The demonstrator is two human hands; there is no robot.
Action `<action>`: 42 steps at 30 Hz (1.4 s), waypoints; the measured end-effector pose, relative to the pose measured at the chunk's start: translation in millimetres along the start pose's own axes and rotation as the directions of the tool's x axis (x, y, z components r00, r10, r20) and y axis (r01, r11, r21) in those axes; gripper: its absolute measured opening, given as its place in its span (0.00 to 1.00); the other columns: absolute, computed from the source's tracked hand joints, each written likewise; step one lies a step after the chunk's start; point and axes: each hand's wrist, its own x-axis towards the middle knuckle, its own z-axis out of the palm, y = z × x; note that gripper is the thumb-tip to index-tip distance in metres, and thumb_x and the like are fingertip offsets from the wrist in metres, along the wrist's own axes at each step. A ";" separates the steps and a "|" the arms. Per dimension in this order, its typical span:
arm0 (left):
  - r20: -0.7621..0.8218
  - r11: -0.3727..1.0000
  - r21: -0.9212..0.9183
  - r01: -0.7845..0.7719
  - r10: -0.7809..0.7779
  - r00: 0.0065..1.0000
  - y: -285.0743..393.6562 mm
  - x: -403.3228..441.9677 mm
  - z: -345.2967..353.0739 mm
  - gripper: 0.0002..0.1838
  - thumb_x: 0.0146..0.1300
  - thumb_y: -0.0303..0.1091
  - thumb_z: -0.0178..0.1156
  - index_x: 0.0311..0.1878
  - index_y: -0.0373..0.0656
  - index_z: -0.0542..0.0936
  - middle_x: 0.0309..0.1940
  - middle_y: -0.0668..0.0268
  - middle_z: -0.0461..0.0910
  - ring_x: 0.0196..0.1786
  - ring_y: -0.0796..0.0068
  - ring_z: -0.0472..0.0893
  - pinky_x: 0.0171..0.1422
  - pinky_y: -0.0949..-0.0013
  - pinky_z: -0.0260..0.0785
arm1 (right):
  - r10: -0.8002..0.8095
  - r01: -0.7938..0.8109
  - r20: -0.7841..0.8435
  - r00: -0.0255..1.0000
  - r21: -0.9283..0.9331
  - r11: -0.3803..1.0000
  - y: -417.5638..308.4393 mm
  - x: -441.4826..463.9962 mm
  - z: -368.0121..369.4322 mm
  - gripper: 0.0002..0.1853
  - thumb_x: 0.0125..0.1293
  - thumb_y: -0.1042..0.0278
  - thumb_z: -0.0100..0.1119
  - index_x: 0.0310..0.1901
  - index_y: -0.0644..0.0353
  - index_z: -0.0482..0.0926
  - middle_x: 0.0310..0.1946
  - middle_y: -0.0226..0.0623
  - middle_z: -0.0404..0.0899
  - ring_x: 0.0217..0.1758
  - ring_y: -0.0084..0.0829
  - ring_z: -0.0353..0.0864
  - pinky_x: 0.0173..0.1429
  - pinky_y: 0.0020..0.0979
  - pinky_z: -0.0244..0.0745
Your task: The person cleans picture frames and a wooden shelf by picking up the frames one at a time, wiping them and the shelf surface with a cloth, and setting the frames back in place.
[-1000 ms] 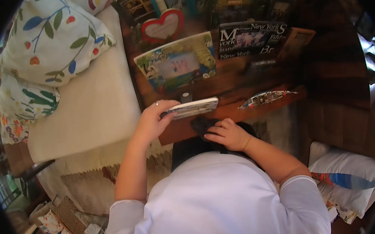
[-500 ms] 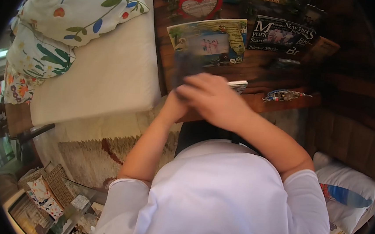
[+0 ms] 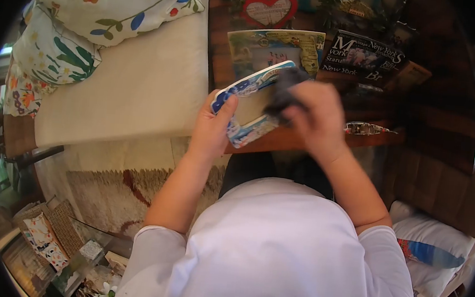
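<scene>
A blue-and-white picture frame [image 3: 243, 87] is held tilted above the front edge of the wooden table, gripped at its left side by my left hand [image 3: 212, 127], thumb on its front. My right hand [image 3: 320, 119], slightly blurred, is closed around a dark cloth [image 3: 286, 91], which lies against the right part of the frame and hides some of it. Just behind stands a beach-themed photo frame [image 3: 279, 43], partly covered by the held one. To the right of my right hand a small model boat [image 3: 366, 129] rests on the table [image 3: 271, 140].
A red heart-shaped frame [image 3: 269, 10], a New York photo frame [image 3: 362, 56] and a brown frame [image 3: 412, 76] stand farther back. On the left is a cream sofa [image 3: 136, 90] with patterned pillows [image 3: 115, 6]. More pillows [image 3: 434, 237] lie at the right, and a rug [image 3: 106, 191] below left.
The held frame has turned so its front shows. My right hand has moved up from near my lap, bringing the dark cloth onto the frame. The view has shifted.
</scene>
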 end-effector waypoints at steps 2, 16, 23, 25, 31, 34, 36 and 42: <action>-0.051 0.997 -0.060 0.051 -0.054 0.997 -0.5 -3.4 17.9 0.11 0.69 0.42 0.53 0.42 0.44 0.74 0.35 0.73 0.76 0.37 0.86 0.72 0.42 0.77 0.67 | -0.141 0.115 0.281 0.949 0.106 0.988 -26.7 -9.5 24.1 0.21 0.45 0.68 0.65 0.45 0.53 0.75 0.46 0.34 0.75 0.49 0.38 0.74 0.51 0.37 0.67; -0.064 0.997 0.042 -0.071 0.074 0.995 -0.8 -21.8 7.3 0.14 0.67 0.45 0.54 0.44 0.44 0.73 0.37 0.70 0.77 0.40 0.83 0.74 0.46 0.75 0.69 | 0.233 -0.216 -0.122 0.965 0.135 0.967 23.3 -10.6 13.3 0.11 0.61 0.77 0.50 0.46 0.60 0.73 0.44 0.44 0.74 0.46 0.40 0.74 0.53 0.34 0.68; -0.002 0.984 -0.079 -0.158 0.158 0.987 -11.1 -22.4 -18.0 0.16 0.67 0.44 0.55 0.49 0.43 0.71 0.44 0.65 0.78 0.48 0.73 0.77 0.54 0.66 0.71 | 0.502 -0.536 0.775 0.384 0.630 -0.562 31.0 -44.0 21.7 0.20 0.72 0.52 0.43 0.49 0.62 0.74 0.43 0.35 0.78 0.45 0.28 0.78 0.52 0.27 0.72; 0.017 0.990 -0.123 -0.072 0.075 0.997 -9.9 -27.2 -26.8 0.17 0.66 0.45 0.55 0.49 0.43 0.71 0.45 0.64 0.78 0.48 0.72 0.77 0.55 0.65 0.70 | 0.435 -0.527 0.780 0.449 0.625 -0.576 24.1 -62.6 35.3 0.19 0.69 0.53 0.50 0.47 0.61 0.75 0.41 0.34 0.80 0.43 0.25 0.79 0.52 0.27 0.74; 0.032 0.947 -0.319 -0.036 0.049 0.998 10.7 -28.5 -62.1 0.20 0.62 0.46 0.60 0.50 0.43 0.71 0.46 0.58 0.78 0.49 0.64 0.78 0.55 0.59 0.71 | 0.347 -0.839 0.764 0.543 0.502 0.208 20.5 -90.1 32.8 0.15 0.67 0.60 0.53 0.48 0.62 0.75 0.42 0.31 0.80 0.44 0.24 0.78 0.49 0.25 0.73; 0.298 0.973 -0.102 -0.209 0.230 0.926 37.0 -34.9 -86.6 0.19 0.61 0.44 0.61 0.49 0.43 0.72 0.47 0.56 0.78 0.50 0.64 0.78 0.55 0.59 0.71 | 0.522 -0.891 0.746 0.413 0.451 0.060 25.9 -25.0 -3.7 0.15 0.66 0.61 0.55 0.48 0.61 0.77 0.42 0.35 0.80 0.45 0.25 0.78 0.51 0.27 0.73; 0.343 0.980 0.031 -0.197 0.174 0.923 46.4 -41.4 -94.4 0.17 0.61 0.43 0.61 0.46 0.42 0.73 0.47 0.55 0.78 0.50 0.65 0.77 0.55 0.61 0.70 | 0.525 -0.835 0.677 0.516 0.260 0.486 33.5 -2.2 -10.9 0.19 0.65 0.61 0.56 0.55 0.60 0.74 0.45 0.41 0.79 0.48 0.32 0.78 0.53 0.30 0.73; 0.373 0.980 0.124 -0.156 0.100 0.922 43.3 -68.0 -110.2 0.13 0.64 0.37 0.59 0.45 0.37 0.75 0.46 0.51 0.77 0.48 0.66 0.77 0.52 0.65 0.69 | 0.413 -0.104 0.798 0.438 -0.412 0.905 35.9 -28.7 22.7 0.30 0.58 0.70 0.58 0.63 0.60 0.64 0.65 0.48 0.59 0.63 0.46 0.64 0.62 0.40 0.68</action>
